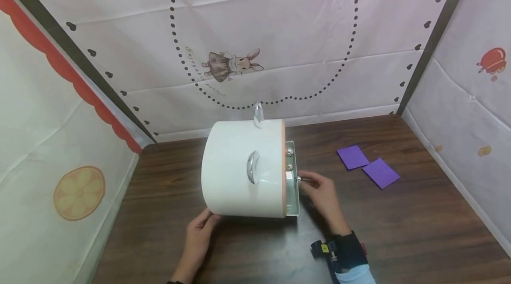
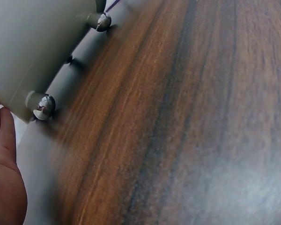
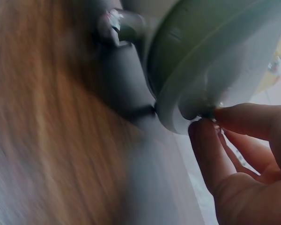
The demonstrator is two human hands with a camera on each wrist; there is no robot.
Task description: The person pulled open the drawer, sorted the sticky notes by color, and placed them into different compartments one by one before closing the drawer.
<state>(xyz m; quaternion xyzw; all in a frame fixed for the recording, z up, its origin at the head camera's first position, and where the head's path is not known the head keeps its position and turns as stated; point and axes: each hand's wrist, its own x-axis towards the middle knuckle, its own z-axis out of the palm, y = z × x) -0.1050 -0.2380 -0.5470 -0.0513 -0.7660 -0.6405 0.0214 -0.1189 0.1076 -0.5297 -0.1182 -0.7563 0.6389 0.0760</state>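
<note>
A white, round-backed box-like thing (image 1: 235, 168) stands on the table with two silver loop handles (image 1: 252, 167) on it. At its right side is a pale green front panel (image 1: 292, 195) bearing silver knobs (image 1: 289, 167). My left hand (image 1: 198, 235) touches the near left corner, its fingers (image 2: 7, 131) lying straight against the body. Round silver feet (image 2: 44, 107) show beneath the body in the left wrist view. With thumb and fingertips, my right hand (image 1: 324, 197) pinches a small silver knob (image 1: 299, 179) on the green front; the fingertips partly hide it in the right wrist view.
Two purple paper squares (image 1: 381, 173) lie on the dark wood table (image 1: 419, 226), right of the box. Printed white cloth (image 1: 299, 44) hangs behind the table and along both sides. A black wrist strap with a small camera (image 1: 319, 248) sits on my right wrist.
</note>
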